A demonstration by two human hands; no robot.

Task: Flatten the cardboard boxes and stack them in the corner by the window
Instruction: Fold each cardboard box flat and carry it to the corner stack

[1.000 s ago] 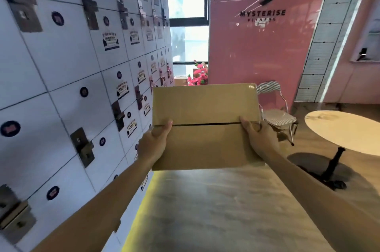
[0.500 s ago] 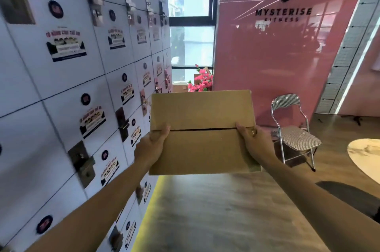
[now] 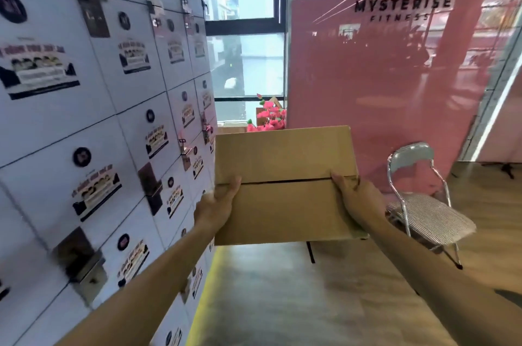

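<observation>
A brown cardboard box (image 3: 285,184) is held up in front of me at chest height, its closed flaps facing me with a dark seam across the middle. My left hand (image 3: 216,204) grips its left edge, thumb lying on the face near the seam. My right hand (image 3: 357,198) grips the right edge the same way. Straight ahead is the window (image 3: 245,43); the corner below it is mostly hidden behind the box, with some cardboard (image 3: 230,128) showing just above the box's top edge.
White lockers (image 3: 107,125) with brown latches line the left side, close to my left arm. A pink glossy wall (image 3: 381,77) stands ahead on the right. Pink flowers (image 3: 268,116) sit by the window. A chrome folding chair (image 3: 423,204) stands to the right on the wooden floor.
I have moved forward along the lockers with the box; window, flowers and chair are nearer. The round table has left the view. Both hands keep the same grip.
</observation>
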